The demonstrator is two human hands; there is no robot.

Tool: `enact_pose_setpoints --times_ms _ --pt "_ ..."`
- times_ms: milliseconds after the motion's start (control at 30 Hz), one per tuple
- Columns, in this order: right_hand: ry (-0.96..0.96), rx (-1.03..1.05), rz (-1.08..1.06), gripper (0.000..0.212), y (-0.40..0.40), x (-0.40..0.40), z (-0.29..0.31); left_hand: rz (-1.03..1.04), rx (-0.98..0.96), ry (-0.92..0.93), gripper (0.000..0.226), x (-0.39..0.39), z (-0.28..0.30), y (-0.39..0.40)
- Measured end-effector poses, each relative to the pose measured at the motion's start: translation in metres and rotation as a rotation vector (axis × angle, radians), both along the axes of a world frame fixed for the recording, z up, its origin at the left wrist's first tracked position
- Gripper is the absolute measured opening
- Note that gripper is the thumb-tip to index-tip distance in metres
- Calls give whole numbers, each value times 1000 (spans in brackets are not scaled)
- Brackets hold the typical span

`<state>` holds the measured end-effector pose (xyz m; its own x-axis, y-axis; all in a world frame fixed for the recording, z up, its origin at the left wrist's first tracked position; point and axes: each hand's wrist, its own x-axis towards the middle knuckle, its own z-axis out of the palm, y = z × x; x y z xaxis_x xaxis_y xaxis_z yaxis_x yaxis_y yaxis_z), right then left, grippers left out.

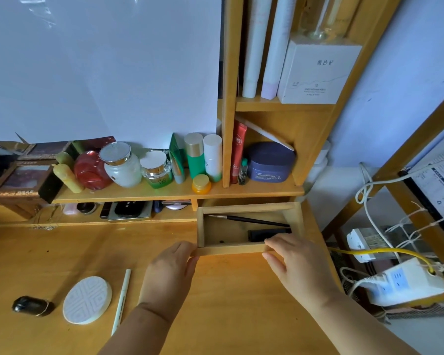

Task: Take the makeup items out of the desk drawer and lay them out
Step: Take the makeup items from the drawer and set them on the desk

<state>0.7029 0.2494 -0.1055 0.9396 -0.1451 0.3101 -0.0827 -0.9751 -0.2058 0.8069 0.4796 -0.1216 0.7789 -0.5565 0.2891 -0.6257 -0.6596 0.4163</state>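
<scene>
A small wooden drawer (231, 250) is pulled out over the desk. Inside lie a thin black brush (251, 221) along the back and a black tube (265, 234) nearer the front right. My left hand (171, 272) touches the drawer's front left corner, fingers together. My right hand (292, 262) curls over the front right edge, fingertips reaching inside just in front of the black tube. On the desk at the left lie a white pencil (121, 301), a round white embossed compact (87, 299) and a small dark case (32, 306).
The shelf behind carries several jars and bottles (123, 166), a blue tub (271, 162) and a red tube (237, 152). A lower slot holds flat compacts (128, 210). Power strips (405, 283) and cables hang at the right, past the desk edge.
</scene>
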Motion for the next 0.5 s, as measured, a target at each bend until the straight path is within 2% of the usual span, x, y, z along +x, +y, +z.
enact_pose_setpoints --times_ms 167,333,500 --pt "-44 109 -74 18 4 28 10 12 -7 8 24 0 2 -2" --pt "165 35 -76 19 11 59 14 -3 -24 5 23 0 2 -1" --pt "288 -50 -82 17 17 76 13 -17 -39 17 20 0 2 -1"
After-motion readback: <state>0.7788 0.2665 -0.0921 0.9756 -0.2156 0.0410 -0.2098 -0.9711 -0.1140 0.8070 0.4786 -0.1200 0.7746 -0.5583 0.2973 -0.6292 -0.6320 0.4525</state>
